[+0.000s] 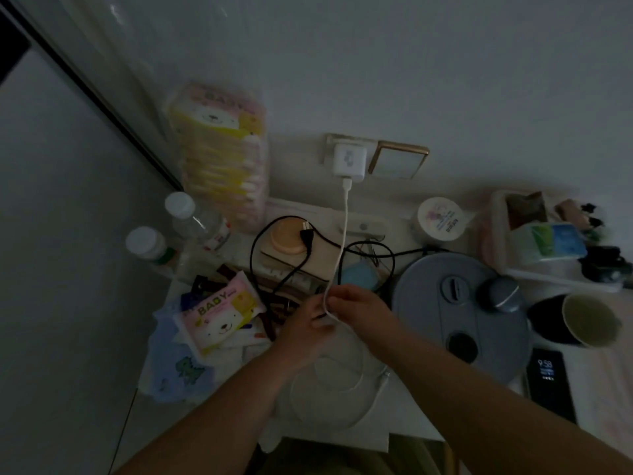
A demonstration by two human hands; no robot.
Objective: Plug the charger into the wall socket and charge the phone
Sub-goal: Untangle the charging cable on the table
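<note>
A white charger block (349, 163) sits plugged into the gold-framed wall socket (331, 141). Its white cable (345, 228) hangs down to my hands and loops over the table below them, its free end (385, 374) lying loose. My left hand (301, 327) and my right hand (359, 306) meet over the table's middle, both pinching the cable. The black phone (549, 383) lies at the right with its screen lit, apart from the cable.
A grey round appliance (460, 313) stands right of my hands, a cup (591, 320) beyond it. Black cords (287, 269), baby wipes packs (219, 313), two bottles (195, 217) and a white tub (440, 217) crowd the table. A gold-framed switch (399, 159) sits beside the socket.
</note>
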